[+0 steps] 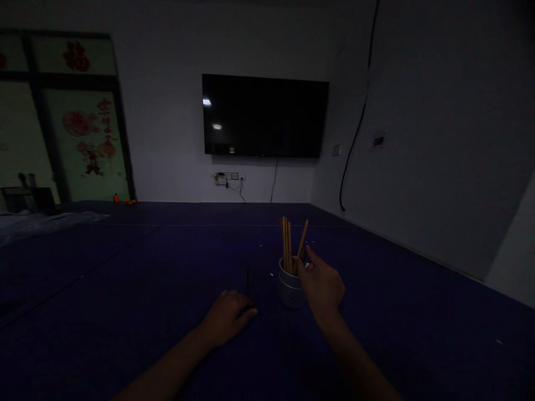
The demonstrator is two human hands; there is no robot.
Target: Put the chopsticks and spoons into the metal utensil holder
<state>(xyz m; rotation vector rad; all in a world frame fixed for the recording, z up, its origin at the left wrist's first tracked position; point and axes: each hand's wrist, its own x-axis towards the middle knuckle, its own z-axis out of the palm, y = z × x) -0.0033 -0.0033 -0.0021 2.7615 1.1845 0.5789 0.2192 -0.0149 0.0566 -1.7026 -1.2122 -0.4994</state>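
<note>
A grey cylindrical holder [290, 292] with small holes in its side stands upright on the dark blue surface. Several wooden chopsticks [286, 245] lean together at its left side. One separate chopstick [303, 236] tilts right, and my right hand [322, 284] pinches it between thumb and forefinger at the holder's rim. My left hand [228, 316] rests palm down left of the holder, its thumb apart from the fingers. A thin black stick-like thing [247, 278] reaches forward from beside those fingers; its near end is hidden, so whether the hand touches it is unclear.
Small white scraps [271, 274] lie near the holder. Clear plastic sheeting [54, 223] and a dark container [29, 197] are at the far left, with small orange things [117, 198] by the doorway. A television [265, 117] hangs on the far wall; a cable [355, 142] runs down the right wall.
</note>
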